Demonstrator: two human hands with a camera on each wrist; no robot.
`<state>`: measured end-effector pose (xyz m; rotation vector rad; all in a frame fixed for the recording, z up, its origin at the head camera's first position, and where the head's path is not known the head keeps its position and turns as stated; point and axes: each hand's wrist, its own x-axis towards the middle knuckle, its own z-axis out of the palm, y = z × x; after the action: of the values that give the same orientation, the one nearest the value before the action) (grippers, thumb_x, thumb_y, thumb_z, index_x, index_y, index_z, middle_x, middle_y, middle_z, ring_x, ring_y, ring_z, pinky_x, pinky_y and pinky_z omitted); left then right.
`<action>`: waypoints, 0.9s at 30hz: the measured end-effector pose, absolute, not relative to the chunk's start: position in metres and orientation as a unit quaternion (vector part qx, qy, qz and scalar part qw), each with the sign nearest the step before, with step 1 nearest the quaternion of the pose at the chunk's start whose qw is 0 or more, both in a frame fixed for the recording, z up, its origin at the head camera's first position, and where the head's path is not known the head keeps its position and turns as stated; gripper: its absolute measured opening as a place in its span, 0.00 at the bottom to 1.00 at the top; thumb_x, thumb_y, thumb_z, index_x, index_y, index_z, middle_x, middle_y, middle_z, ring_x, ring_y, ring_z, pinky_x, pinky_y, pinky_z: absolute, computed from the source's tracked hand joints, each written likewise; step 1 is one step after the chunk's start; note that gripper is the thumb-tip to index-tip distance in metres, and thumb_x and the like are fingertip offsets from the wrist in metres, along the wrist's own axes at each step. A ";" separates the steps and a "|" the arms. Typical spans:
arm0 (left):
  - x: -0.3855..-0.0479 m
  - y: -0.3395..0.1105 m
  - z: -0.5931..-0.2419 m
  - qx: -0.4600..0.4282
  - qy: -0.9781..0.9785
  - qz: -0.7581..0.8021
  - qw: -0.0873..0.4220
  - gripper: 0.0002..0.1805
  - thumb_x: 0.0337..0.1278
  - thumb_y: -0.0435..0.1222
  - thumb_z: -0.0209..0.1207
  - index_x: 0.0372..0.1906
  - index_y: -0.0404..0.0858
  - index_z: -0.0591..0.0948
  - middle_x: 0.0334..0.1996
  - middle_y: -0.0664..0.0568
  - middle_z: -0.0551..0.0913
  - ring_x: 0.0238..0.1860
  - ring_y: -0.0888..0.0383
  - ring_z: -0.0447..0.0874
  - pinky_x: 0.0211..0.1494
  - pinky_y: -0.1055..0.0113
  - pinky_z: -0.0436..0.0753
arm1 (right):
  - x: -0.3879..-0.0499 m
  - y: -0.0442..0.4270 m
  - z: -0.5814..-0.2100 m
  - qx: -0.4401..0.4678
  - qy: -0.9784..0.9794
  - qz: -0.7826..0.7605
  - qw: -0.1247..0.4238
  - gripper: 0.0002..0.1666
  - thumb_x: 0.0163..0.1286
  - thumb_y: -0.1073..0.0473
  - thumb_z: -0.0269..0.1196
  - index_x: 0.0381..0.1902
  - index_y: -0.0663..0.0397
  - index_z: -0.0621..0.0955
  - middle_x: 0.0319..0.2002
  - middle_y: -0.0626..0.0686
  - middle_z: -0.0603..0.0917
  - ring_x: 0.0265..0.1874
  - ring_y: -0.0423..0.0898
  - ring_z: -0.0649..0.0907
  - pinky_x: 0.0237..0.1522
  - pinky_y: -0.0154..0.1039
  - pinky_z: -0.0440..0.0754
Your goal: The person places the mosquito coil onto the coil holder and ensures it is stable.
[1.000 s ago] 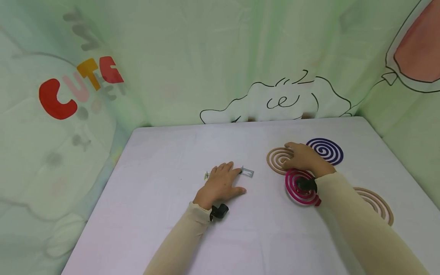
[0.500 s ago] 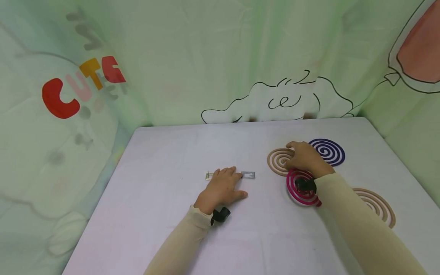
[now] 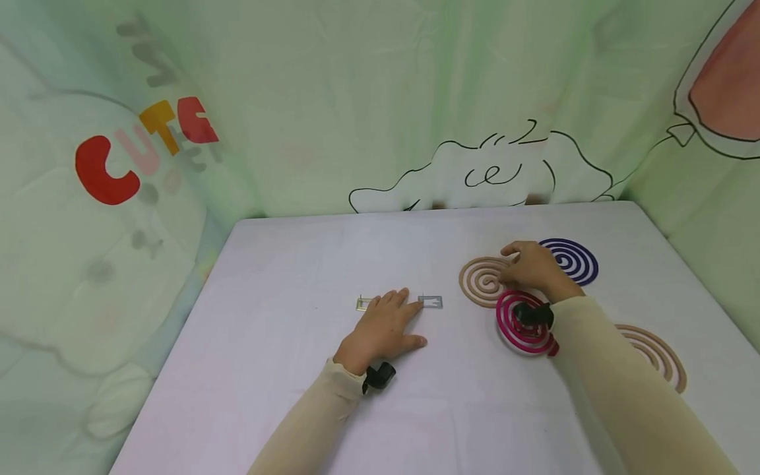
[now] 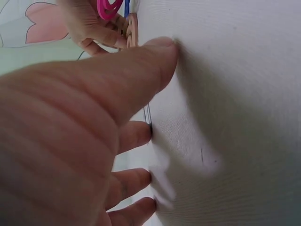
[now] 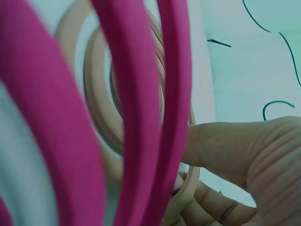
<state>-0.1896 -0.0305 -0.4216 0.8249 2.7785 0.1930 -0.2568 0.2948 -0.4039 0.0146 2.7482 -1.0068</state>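
Observation:
My left hand (image 3: 380, 333) lies flat on the white table with its fingers spread. A thin metal coil stand (image 3: 431, 302) with an upright prong lies by its index fingertip. Another, yellowish metal stand (image 3: 363, 303) is partly hidden behind the fingers. My right hand (image 3: 533, 269) pinches the near rim of a tan mosquito coil (image 5: 96, 89) between thumb and fingers. A pink mosquito coil (image 3: 507, 323) sits tilted beneath the right wrist, close to the wrist camera; what supports it is hidden.
A dark blue mosquito coil (image 3: 584, 264) lies behind the right hand. Another tan coil (image 3: 673, 366) lies at the right, partly under the sleeve. A small red piece (image 3: 554, 346) touches the pink coil's edge. A green printed curtain (image 3: 309, 119) surrounds the table.
The right hand has shifted slightly up and to the right, and the tan coil in it shows more of its surface. The left hand has settled slightly lower, baring more of the metal stands.

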 end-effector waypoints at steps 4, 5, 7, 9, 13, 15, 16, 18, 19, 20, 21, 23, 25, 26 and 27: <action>-0.188 -0.031 -0.422 0.283 0.949 0.069 0.119 0.40 0.66 0.60 0.63 0.79 0.50 0.69 0.81 0.45 0.61 0.80 0.44 0.59 0.80 0.45 0.61 | -0.257 0.299 -0.405 0.014 0.911 -0.392 0.125 0.34 0.66 0.62 0.71 0.65 0.73 0.74 0.43 0.65 0.87 0.32 0.48 0.86 0.35 0.39 0.84; -0.188 -0.032 -0.422 0.284 0.949 0.069 0.119 0.40 0.66 0.60 0.63 0.79 0.50 0.69 0.81 0.45 0.61 0.80 0.44 0.59 0.80 0.44 0.61 | -0.256 0.300 -0.405 0.017 0.904 -0.405 0.132 0.33 0.66 0.62 0.70 0.65 0.73 0.74 0.42 0.64 0.87 0.31 0.46 0.85 0.34 0.38 0.84; -0.187 -0.032 -0.422 0.284 0.949 0.066 0.117 0.40 0.66 0.60 0.63 0.78 0.50 0.70 0.81 0.45 0.61 0.80 0.44 0.59 0.80 0.44 0.61 | -0.255 0.300 -0.405 0.019 0.895 -0.422 0.141 0.32 0.68 0.63 0.68 0.65 0.73 0.74 0.40 0.61 0.87 0.29 0.45 0.84 0.32 0.36 0.83; -0.187 -0.032 -0.422 0.283 0.950 0.064 0.115 0.40 0.67 0.60 0.62 0.78 0.50 0.70 0.81 0.45 0.61 0.80 0.44 0.59 0.80 0.44 0.61 | -0.254 0.299 -0.405 0.019 0.887 -0.436 0.148 0.31 0.68 0.63 0.67 0.66 0.74 0.74 0.39 0.60 0.86 0.29 0.44 0.83 0.31 0.36 0.83; -0.186 -0.032 -0.424 0.283 0.951 0.063 0.109 0.39 0.66 0.60 0.63 0.77 0.50 0.71 0.80 0.45 0.62 0.80 0.44 0.60 0.79 0.44 0.62 | -0.253 0.296 -0.405 0.018 0.878 -0.452 0.157 0.30 0.70 0.63 0.65 0.66 0.73 0.74 0.34 0.56 0.85 0.27 0.44 0.81 0.29 0.37 0.81; -0.186 -0.033 -0.424 0.284 0.951 0.063 0.106 0.39 0.66 0.60 0.63 0.77 0.50 0.72 0.80 0.44 0.63 0.80 0.44 0.61 0.79 0.44 0.62 | -0.253 0.295 -0.405 0.017 0.877 -0.454 0.159 0.29 0.72 0.63 0.64 0.66 0.73 0.74 0.31 0.54 0.85 0.25 0.44 0.81 0.27 0.37 0.80; -0.186 -0.033 -0.424 0.284 0.951 0.063 0.105 0.39 0.66 0.60 0.63 0.77 0.50 0.72 0.80 0.44 0.63 0.79 0.44 0.61 0.79 0.44 0.62 | -0.253 0.295 -0.405 0.019 0.876 -0.455 0.159 0.29 0.72 0.63 0.64 0.66 0.73 0.74 0.30 0.53 0.84 0.25 0.44 0.81 0.27 0.37 0.80; -0.185 -0.033 -0.424 0.283 0.951 0.064 0.104 0.38 0.66 0.61 0.63 0.77 0.51 0.72 0.80 0.44 0.63 0.79 0.44 0.61 0.79 0.44 0.63 | -0.254 0.294 -0.406 0.025 0.872 -0.461 0.162 0.28 0.74 0.63 0.63 0.67 0.72 0.73 0.29 0.53 0.83 0.25 0.44 0.80 0.26 0.37 0.80; -0.185 -0.033 -0.424 0.283 0.951 0.064 0.104 0.38 0.66 0.61 0.63 0.76 0.51 0.72 0.80 0.44 0.63 0.79 0.44 0.61 0.79 0.44 0.63 | -0.255 0.294 -0.407 0.028 0.869 -0.465 0.164 0.28 0.74 0.63 0.62 0.67 0.71 0.73 0.30 0.53 0.83 0.25 0.44 0.80 0.26 0.36 0.79; -0.185 -0.033 -0.424 0.283 0.951 0.064 0.105 0.38 0.66 0.61 0.63 0.76 0.51 0.72 0.80 0.44 0.63 0.79 0.44 0.61 0.79 0.44 0.63 | -0.255 0.294 -0.408 0.030 0.866 -0.472 0.165 0.28 0.75 0.63 0.62 0.68 0.71 0.72 0.30 0.53 0.83 0.25 0.44 0.80 0.26 0.36 0.79; -0.185 -0.033 -0.424 0.283 0.951 0.063 0.105 0.38 0.67 0.61 0.62 0.76 0.51 0.72 0.80 0.44 0.63 0.79 0.44 0.61 0.79 0.44 0.62 | -0.256 0.295 -0.409 0.031 0.861 -0.478 0.168 0.29 0.75 0.63 0.62 0.68 0.71 0.72 0.31 0.53 0.83 0.25 0.44 0.80 0.26 0.36 0.79; -0.184 -0.033 -0.424 0.284 0.951 0.062 0.105 0.38 0.67 0.61 0.62 0.76 0.51 0.72 0.80 0.44 0.63 0.79 0.44 0.61 0.79 0.44 0.63 | -0.256 0.295 -0.409 0.031 0.850 -0.496 0.172 0.31 0.75 0.63 0.63 0.70 0.71 0.70 0.31 0.53 0.83 0.25 0.44 0.80 0.27 0.36 0.80; -0.184 -0.033 -0.424 0.286 0.951 0.060 0.104 0.38 0.67 0.61 0.62 0.76 0.51 0.73 0.80 0.44 0.63 0.79 0.43 0.62 0.79 0.44 0.63 | -0.256 0.295 -0.410 0.027 0.839 -0.514 0.176 0.33 0.73 0.64 0.65 0.71 0.72 0.68 0.31 0.52 0.85 0.25 0.44 0.81 0.27 0.36 0.80; -0.184 -0.033 -0.424 0.286 0.951 0.059 0.104 0.38 0.67 0.61 0.62 0.76 0.51 0.73 0.80 0.44 0.63 0.79 0.43 0.62 0.79 0.44 0.63 | -0.256 0.295 -0.409 0.024 0.833 -0.523 0.178 0.34 0.73 0.65 0.65 0.71 0.72 0.68 0.31 0.51 0.85 0.25 0.44 0.81 0.28 0.36 0.80; -0.183 -0.033 -0.424 0.286 0.951 0.059 0.103 0.38 0.67 0.61 0.62 0.76 0.51 0.73 0.80 0.44 0.64 0.79 0.43 0.62 0.79 0.44 0.63 | -0.255 0.295 -0.409 0.021 0.828 -0.530 0.181 0.35 0.72 0.65 0.66 0.72 0.73 0.67 0.30 0.51 0.86 0.25 0.44 0.81 0.28 0.36 0.81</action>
<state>-0.1833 -0.0329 -0.4240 0.8447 2.8054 0.1733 -0.2555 0.2951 -0.4090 0.0594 2.3376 -1.4974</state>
